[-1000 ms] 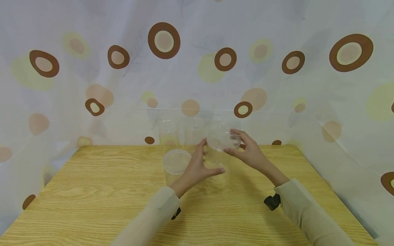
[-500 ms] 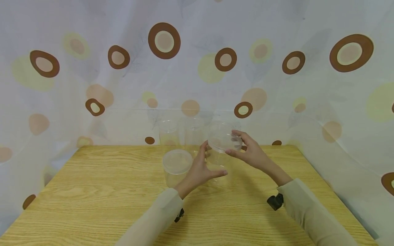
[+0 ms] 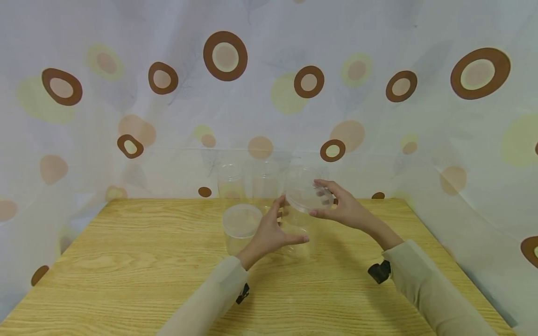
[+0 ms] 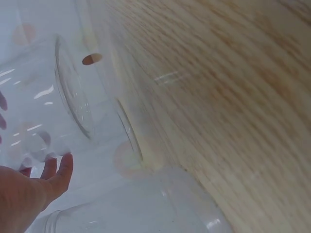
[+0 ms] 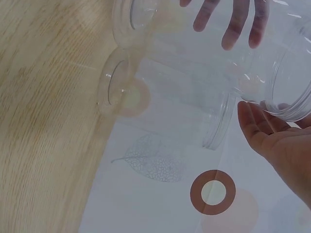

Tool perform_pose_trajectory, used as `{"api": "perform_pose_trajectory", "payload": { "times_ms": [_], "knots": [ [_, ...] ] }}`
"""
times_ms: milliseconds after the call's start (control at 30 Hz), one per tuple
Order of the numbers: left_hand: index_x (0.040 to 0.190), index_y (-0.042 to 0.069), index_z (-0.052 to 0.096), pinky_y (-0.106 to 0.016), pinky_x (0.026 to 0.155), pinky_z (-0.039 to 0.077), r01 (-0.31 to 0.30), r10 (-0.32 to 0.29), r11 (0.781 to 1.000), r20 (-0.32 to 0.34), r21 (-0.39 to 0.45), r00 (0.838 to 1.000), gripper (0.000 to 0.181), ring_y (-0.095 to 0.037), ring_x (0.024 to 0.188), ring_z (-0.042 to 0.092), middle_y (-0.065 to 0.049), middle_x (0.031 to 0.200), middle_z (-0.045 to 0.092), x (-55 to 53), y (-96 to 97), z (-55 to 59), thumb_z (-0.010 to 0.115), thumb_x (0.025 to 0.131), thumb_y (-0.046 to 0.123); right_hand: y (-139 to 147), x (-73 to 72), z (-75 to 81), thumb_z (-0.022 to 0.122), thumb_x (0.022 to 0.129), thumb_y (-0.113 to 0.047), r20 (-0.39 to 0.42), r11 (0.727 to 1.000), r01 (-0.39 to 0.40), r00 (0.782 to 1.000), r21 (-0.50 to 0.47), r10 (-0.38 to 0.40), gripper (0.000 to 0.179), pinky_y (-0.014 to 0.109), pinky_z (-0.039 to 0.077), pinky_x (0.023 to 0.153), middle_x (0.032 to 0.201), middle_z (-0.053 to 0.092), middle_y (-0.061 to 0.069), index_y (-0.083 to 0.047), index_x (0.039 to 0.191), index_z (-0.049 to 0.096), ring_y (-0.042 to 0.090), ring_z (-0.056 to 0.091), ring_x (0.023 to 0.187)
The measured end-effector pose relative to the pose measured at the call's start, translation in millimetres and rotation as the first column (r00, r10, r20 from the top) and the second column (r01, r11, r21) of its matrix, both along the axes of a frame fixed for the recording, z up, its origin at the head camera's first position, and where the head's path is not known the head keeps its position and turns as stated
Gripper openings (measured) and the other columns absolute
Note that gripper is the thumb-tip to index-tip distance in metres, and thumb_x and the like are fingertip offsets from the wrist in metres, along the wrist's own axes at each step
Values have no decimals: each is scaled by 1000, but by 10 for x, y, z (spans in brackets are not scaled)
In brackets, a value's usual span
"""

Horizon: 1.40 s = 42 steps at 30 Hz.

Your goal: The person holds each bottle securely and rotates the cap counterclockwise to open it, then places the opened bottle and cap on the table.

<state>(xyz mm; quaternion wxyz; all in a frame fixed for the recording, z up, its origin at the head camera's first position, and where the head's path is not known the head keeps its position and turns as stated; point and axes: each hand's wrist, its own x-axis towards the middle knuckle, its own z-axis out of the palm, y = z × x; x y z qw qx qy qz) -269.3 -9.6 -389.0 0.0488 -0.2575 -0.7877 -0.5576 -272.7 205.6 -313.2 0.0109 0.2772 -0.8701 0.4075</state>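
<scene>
A clear plastic jar (image 3: 299, 228) stands between both hands in the head view, its round top tipped toward me. My left hand (image 3: 271, 233) grips the side of its body, fingers behind and thumb in front. At the top's right edge, my right hand (image 3: 338, 205) pinches the rim between thumb and fingers. The left wrist view shows the jar's round base (image 4: 73, 92) beyond the left fingers (image 4: 60, 177). In the right wrist view, the ridged rim (image 5: 291, 109) rests against the right fingers (image 5: 255, 124); the left fingers show through the clear wall.
Left of the left hand stands another clear jar with a whitish lid (image 3: 242, 220). Behind are two tall clear jars, the left one (image 3: 231, 184) and the right one (image 3: 265, 184). All stand on a wooden table (image 3: 147, 266) before a patterned curtain (image 3: 269, 116).
The jar's top and the right hand have shifted slightly right and down, and the top tips more toward me. The left hand has moved a little with them, its grip unchanged.
</scene>
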Motion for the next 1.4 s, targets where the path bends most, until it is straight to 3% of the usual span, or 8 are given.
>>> {"api": "perform_pose_trajectory", "payload": {
  "times_ms": [233,400,533,700,967,1167,1400],
  "knots": [
    [140,34,22,-55,94,41,27,-27,1000,-18,11,999,101,-32,121,47,-2,136,40,-4,-8,-1,85,61,29,-7,-7,-2,69,82,-26,-2,1000,-12,1000,0,12,73,55,37,96,137,36,14,-14,142,29,34,40,123],
    [140,29,24,-54,94,41,56,-56,998,-19,26,998,101,-31,118,50,-2,136,40,-16,-21,-7,86,61,26,-6,-12,-19,69,81,-24,-8,999,-28,1000,-20,28,72,56,35,97,138,36,14,-14,141,30,34,39,123],
    [140,28,24,-53,92,43,95,-95,995,0,32,996,100,-29,116,52,-3,137,39,-26,-27,2,85,61,27,13,-11,-30,69,82,-21,-8,998,-56,998,-39,56,71,56,35,98,140,35,16,-12,141,30,34,38,125],
    [138,35,24,-50,92,44,150,-151,988,40,31,988,95,-27,118,51,-5,139,37,-16,-45,39,84,64,28,40,-19,-25,67,83,-17,-14,992,-117,993,-52,116,71,55,34,100,142,32,18,-10,142,28,34,35,129],
    [141,16,23,-52,95,41,218,-223,974,80,64,971,93,-35,121,47,-13,140,33,156,-72,239,80,69,14,93,-24,15,64,86,-19,44,982,-185,981,-44,187,70,55,39,95,145,29,11,-17,143,25,34,32,132],
    [140,18,24,-50,97,40,204,-209,977,98,63,973,91,-35,122,46,-12,137,34,191,-75,260,80,69,10,106,-17,15,64,86,-20,68,983,-177,981,-45,180,74,57,36,97,148,23,12,-18,145,20,35,29,132],
    [140,19,25,-50,99,38,136,-144,988,119,75,982,91,-32,123,45,-8,135,35,170,-45,219,80,68,12,99,-1,-14,66,84,-17,-19,993,-102,995,-62,101,74,58,31,100,146,26,15,-15,144,23,34,29,130]
  ]
}}
